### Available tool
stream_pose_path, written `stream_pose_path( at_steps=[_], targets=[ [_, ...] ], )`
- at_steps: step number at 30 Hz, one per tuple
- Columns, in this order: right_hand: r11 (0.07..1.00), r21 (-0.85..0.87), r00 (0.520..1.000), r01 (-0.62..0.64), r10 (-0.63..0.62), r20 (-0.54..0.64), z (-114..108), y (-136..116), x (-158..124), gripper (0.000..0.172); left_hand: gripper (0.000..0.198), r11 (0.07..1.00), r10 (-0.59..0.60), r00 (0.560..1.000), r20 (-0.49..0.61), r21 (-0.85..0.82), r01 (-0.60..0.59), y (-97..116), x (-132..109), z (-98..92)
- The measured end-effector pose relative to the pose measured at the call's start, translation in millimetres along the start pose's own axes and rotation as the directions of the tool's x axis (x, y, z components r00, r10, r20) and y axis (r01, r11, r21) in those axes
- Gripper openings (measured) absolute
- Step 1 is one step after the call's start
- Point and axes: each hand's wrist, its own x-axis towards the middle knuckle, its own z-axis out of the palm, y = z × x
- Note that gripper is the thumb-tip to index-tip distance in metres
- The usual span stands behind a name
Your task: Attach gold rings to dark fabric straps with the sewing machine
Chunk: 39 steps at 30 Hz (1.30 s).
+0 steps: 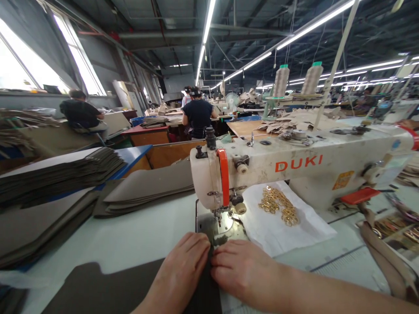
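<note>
Both my hands lie flat on a dark grey fabric piece (98,290) on the sewing table, just in front of the needle area (220,220) of a white DUKI sewing machine (294,168). My left hand (183,270) presses the fabric from the left. My right hand (244,270) presses it from the right, fingertips almost meeting the left hand's over a narrow dark strip (207,288). Neither hand grips anything closed; the fingers lie together on the cloth.
A pile of gold metal rings (278,205) lies on white paper (294,231) under the machine arm. Stacks of grey cut pieces (59,174) fill the left side. Two thread cones (296,80) stand behind. Other people sit at tables further back.
</note>
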Motion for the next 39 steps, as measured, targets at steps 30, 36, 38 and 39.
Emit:
stream_pose_path(
  at_steps=[30,36,38,39],
  targets=[
    [1.000,0.015,1.000,-0.016,0.016,0.011,-0.8,-0.5,0.1,0.017,0.034,1.000,-0.002,1.000,0.019,-0.023,0.003,-1.0,-0.4,-0.6],
    [0.994,-0.007,0.992,-0.113,0.112,-0.057,-2.6,-3.5,3.2,0.012,0.028,0.999,-0.012,1.000,0.015,-0.050,0.013,1.7,2.4,-6.6],
    [0.989,-0.014,0.986,-0.149,0.148,-0.071,-1.6,-4.2,4.2,0.011,0.028,0.998,-0.024,0.999,0.025,-0.056,0.026,2.6,2.1,-8.3],
    [0.987,-0.018,0.985,-0.159,0.158,-0.070,-0.7,-4.3,4.5,0.011,0.028,0.998,-0.033,0.999,0.031,-0.056,0.034,3.1,1.4,-9.0]
  ],
)
